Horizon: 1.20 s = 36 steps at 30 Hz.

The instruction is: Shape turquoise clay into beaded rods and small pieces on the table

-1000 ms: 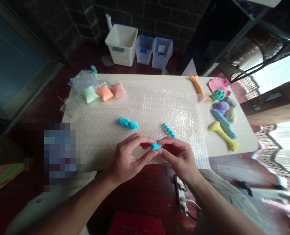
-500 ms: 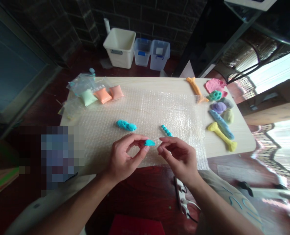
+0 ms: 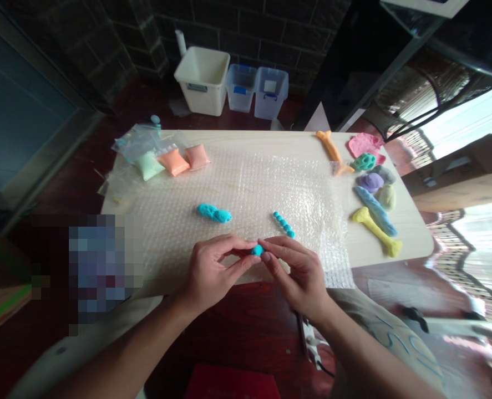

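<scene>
My left hand [image 3: 214, 271] and my right hand [image 3: 298, 271] meet over the near edge of the table. Their fingertips pinch one small teal clay piece [image 3: 257, 250] between them. Just beyond lies a short row of teal clay balls [image 3: 283, 223] on the bubble wrap [image 3: 246, 188]. A larger teal clay lump [image 3: 214, 213] rests to the left of it.
Bagged clay packs in green [image 3: 151, 164], orange [image 3: 174, 161] and pink [image 3: 198, 155] sit at the table's far left. Finished clay shapes, among them a yellow bone [image 3: 376, 231] and a blue roll [image 3: 375, 210], line the right side. Storage bins [image 3: 204, 80] stand on the floor behind.
Half a second ago my hands were apart with the teal piece in my left fingers. They have come together again, and both now pinch it.
</scene>
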Motion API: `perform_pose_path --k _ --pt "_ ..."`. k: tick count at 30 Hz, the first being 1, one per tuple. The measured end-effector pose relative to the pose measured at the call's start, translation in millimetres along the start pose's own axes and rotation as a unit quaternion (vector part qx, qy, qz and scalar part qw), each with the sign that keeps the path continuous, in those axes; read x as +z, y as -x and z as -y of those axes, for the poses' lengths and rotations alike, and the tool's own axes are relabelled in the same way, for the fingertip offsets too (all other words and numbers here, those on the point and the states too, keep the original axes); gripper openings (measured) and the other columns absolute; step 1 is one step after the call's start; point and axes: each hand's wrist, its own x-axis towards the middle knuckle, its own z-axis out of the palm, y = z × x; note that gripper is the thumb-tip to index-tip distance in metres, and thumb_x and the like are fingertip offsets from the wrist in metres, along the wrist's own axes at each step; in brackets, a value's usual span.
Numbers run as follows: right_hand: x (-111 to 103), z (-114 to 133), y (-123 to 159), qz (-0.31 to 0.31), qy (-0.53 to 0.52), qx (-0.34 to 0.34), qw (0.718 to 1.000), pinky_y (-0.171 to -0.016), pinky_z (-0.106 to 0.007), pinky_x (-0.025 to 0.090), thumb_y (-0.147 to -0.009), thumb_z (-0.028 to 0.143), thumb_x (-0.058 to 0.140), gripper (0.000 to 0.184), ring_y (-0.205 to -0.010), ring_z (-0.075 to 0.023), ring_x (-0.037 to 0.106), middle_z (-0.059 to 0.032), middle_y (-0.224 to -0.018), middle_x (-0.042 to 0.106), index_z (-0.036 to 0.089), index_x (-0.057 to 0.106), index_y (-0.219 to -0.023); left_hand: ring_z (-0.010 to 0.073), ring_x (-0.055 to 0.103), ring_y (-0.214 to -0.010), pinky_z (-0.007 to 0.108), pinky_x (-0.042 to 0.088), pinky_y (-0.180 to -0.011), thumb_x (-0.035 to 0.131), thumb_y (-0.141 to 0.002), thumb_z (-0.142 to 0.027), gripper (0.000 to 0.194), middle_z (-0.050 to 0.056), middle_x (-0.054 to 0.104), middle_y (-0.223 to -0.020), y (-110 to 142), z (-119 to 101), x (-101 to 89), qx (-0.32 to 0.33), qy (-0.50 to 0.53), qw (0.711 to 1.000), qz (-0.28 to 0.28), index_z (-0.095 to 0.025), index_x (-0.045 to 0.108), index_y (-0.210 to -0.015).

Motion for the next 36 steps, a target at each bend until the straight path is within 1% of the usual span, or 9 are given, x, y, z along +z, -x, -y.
perform_pose_path --k 6,10,14,19,23,26,30,33,36 --pt "0 -3 1 -0.018 -0.06 0.019 0.998 -0.081 -0.035 0.062 -0.097 0.015 0.071 0.039 -0.09 -0.0186 0.074 -0.0072 -0.107 0.078 0.032 0.075 -0.132 0.0181 0.078 -0.082 0.027 0.064 -0.076 0.084 -0.085 -0.024 0.02 0.005 0.082 -0.092 -4 -4 3.9 -0.101 0.152 0.983 -0.006 -0.018 0.078 -0.103" --pt "-1 -5 -4 0.008 -0.186 0.069 0.98 -0.077 -0.032 0.063 -0.093 0.016 0.078 0.026 -0.083 -0.0168 0.075 -0.0035 -0.092 0.079 0.032 0.084 -0.113 0.0153 0.072 -0.062 0.027 0.062 -0.062 0.085 -0.084 -0.027 0.016 0.005 0.079 -0.075 -9 -5 1.8 -0.153 0.234 0.959 0.035 -0.014 0.079 -0.092" --pt "0 -9 -5 0.022 -0.264 0.12 0.957 -0.075 -0.035 0.065 -0.084 0.023 0.088 0.012 -0.078 -0.0191 0.077 -0.0036 -0.086 0.078 0.024 0.084 -0.095 0.0155 0.072 -0.063 0.027 0.061 -0.063 0.086 -0.084 -0.028 0.016 0.008 0.081 -0.076 -9 -2 -0.3 -0.176 0.247 0.95 0.08 -0.014 0.083 -0.091" --pt "4 -14 2 -0.022 -0.152 0.105 0.983 -0.071 -0.03 0.063 -0.082 0.028 0.09 0.017 -0.078 -0.0173 0.073 -0.0046 -0.088 0.075 0.021 0.078 -0.092 0.0196 0.077 -0.088 0.029 0.063 -0.081 0.083 -0.087 -0.027 0.013 0.009 0.082 -0.095 -9 -2 2.6 -0.141 0.208 0.965 0.073 -0.018 0.085 -0.095" --pt "2 -10 4 -0.012 -0.007 0.025 1.0 -0.071 -0.031 0.063 -0.09 0.025 0.082 0.024 -0.076 -0.0165 0.072 -0.0062 -0.096 0.075 0.023 0.076 -0.113 0.0243 0.077 -0.099 0.035 0.064 -0.089 0.082 -0.088 -0.03 0.019 0.011 0.081 -0.104 -6 -3 2.1 -0.147 0.2 0.964 0.097 -0.018 0.085 -0.103" --pt "0 -7 5 0.008 0.077 -0.048 0.996 -0.067 -0.029 0.062 -0.093 0.023 0.078 0.027 -0.074 -0.0172 0.073 -0.0065 -0.092 0.075 0.024 0.078 -0.12 0.0249 0.078 -0.094 0.036 0.065 -0.085 0.08 -0.09 -0.033 0.02 0.011 0.082 -0.098 -3 -3 0.2 -0.161 0.164 0.966 0.121 -0.017 0.085 -0.102" --pt "1 -7 5 0.006 0.099 -0.083 0.992 -0.063 -0.029 0.061 -0.094 0.023 0.078 0.031 -0.073 -0.018 0.072 -0.007 -0.089 0.074 0.024 0.078 -0.125 0.0234 0.079 -0.085 0.033 0.066 -0.077 0.077 -0.093 -0.036 0.023 0.009 0.083 -0.092 -1 -2 0.6 -0.188 0.154 0.964 0.112 -0.017 0.085 -0.103" --pt "1 -7 4 -0.008 0.1 -0.08 0.992 -0.067 -0.03 0.062 -0.093 0.023 0.079 0.035 -0.079 -0.0192 0.073 -0.0077 -0.093 0.075 0.025 0.078 -0.128 0.0233 0.08 -0.089 0.033 0.067 -0.081 0.082 -0.088 -0.034 0.025 0.008 0.084 -0.096 -1 -1 2.0 -0.21 0.207 0.953 0.072 -0.019 0.084 -0.107" --pt "0 -6 4 -0.016 0.096 -0.064 0.993 -0.071 -0.031 0.063 -0.094 0.02 0.077 0.032 -0.083 -0.0197 0.075 -0.0078 -0.097 0.077 0.026 0.079 -0.125 0.0239 0.081 -0.087 0.035 0.067 -0.085 0.086 -0.085 -0.033 0.025 0.009 0.085 -0.094 -2 -1 2.0 -0.238 0.244 0.937 0.073 -0.018 0.085 -0.104"
